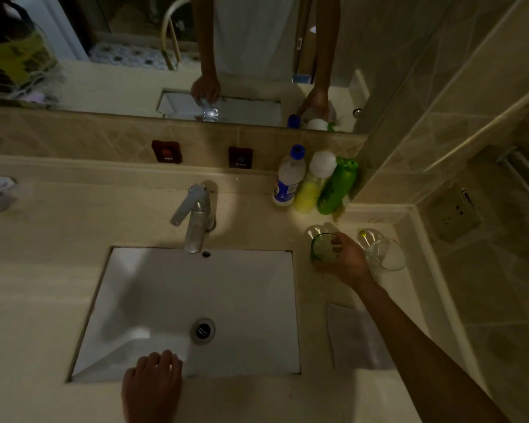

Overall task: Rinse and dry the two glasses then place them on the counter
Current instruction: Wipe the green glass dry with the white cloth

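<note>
Two glasses: both clear drinking glasses stand on the beige stone counter [287, 395], right of the white rectangular sink [153, 288].
Green-tinted clear glass [320, 246]: upright, rim ringed green, just in front of the bottles.
Plain clear glass [385, 254]: wider, tilted in this wide view, a small yellow spot near its far side; it sits just right of the right hand, apart from the fingers.
Right hand [345, 257]: arm stretched forward across the counter, fingers curled around the green-tinted glass, gripping its side.
Left hand [151, 383]: empty, palm down, fingers loosely bent over the sink's near rim.
Folded white towel [355, 337]: flat on the counter under the right forearm.
</note>
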The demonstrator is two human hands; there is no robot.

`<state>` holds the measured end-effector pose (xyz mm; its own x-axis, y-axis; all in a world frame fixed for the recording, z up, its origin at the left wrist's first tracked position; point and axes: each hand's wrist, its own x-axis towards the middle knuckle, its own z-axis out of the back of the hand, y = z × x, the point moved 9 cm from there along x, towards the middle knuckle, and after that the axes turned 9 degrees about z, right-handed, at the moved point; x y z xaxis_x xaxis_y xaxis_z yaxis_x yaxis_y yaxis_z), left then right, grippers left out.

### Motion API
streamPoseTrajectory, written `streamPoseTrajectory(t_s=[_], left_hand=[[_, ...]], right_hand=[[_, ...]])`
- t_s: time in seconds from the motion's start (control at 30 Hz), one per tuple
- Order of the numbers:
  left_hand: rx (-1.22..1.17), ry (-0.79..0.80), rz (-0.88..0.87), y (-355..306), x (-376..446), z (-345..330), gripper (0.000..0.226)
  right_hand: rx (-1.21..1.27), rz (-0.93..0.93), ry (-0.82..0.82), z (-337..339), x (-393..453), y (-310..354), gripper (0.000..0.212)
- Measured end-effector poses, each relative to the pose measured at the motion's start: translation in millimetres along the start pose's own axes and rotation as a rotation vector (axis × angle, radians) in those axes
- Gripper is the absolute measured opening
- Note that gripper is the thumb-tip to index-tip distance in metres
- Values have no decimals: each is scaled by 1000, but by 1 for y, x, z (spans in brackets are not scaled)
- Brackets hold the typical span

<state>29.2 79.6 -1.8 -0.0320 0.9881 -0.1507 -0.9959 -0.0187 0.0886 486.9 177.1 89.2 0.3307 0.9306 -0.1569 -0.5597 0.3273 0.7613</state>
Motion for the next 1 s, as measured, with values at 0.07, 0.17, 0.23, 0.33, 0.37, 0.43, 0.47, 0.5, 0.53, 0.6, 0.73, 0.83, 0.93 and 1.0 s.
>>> streamPoseTrajectory(t_s=[0.07,0.17,0.23,0.33,0.37,0.43,0.47,0.5,0.53,0.6,0.73,0.83,0.93,1.0], left_hand=[[4,42,-4,2,2,-5,30],[-1,111,-7,5,3,-11,33],[-16,153,18,8,3,-16,32],[-136,259,135,20,6,-18,31],[-196,289,170,21,7,-18,30],[-365,287,250,21,13,-5,26],[-470,299,283,18,15,3,24],[-648,333,339,14,18,9,24],[-839,366,396,11,21,13,27],[-1128,375,433,0,28,28,36],[-1388,442,195,-42,19,88,27],[-1482,518,14,-68,4,113,29],[-1497,621,-49,-80,-6,112,54],[-1456,698,-61,-87,-11,107,70]], right_hand=[[-32,11,-16,4,-6,13,80],[37,32,-27,6,-26,33,81],[88,23,10,0,-43,41,85],[187,-37,105,-17,-73,46,88],[246,-52,140,-24,-82,47,89],[340,-72,209,-40,-100,49,89],[359,-81,251,-49,-109,52,88],[369,-95,296,-60,-116,53,85],[374,-105,341,-71,-122,56,83],[375,-111,424,-93,-132,62,84],[403,-173,523,-127,-145,75,96],[403,-260,519,-144,-149,83,113],[447,-360,444,-151,-152,89,106],[489,-406,418,-155,-156,94,104]])
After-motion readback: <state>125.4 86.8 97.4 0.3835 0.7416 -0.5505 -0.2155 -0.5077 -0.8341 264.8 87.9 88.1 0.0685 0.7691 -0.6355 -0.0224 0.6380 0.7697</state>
